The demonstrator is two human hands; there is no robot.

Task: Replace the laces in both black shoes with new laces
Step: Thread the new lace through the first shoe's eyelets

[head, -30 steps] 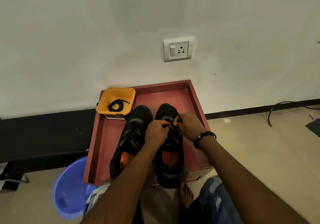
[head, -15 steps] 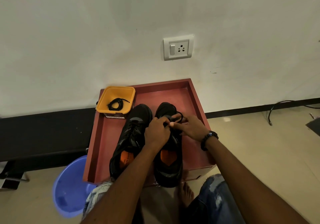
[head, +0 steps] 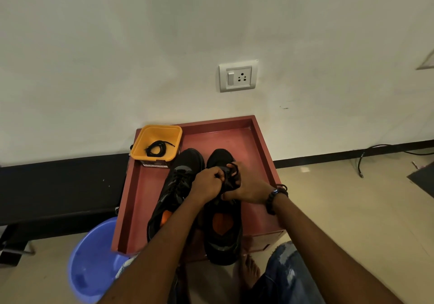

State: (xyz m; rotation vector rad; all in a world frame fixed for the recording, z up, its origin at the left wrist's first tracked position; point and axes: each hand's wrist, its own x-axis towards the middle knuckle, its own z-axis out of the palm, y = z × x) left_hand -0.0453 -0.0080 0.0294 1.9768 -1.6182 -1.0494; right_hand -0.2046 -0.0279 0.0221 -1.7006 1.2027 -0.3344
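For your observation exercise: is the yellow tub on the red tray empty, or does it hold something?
Not empty. The yellow tub stands upright and open-topped, with one coiled black lace lying on its bottom; nothing else shows inside.

Both forearms reach forward and converge over the right shoe [head: 223,221]. Left hand [head: 207,184] sits above its tongue, fingers curled, pinching the lace [head: 231,174]. Right hand [head: 250,190] lies just beside it, over the shoe's right edge, fingers pinching the same lace.
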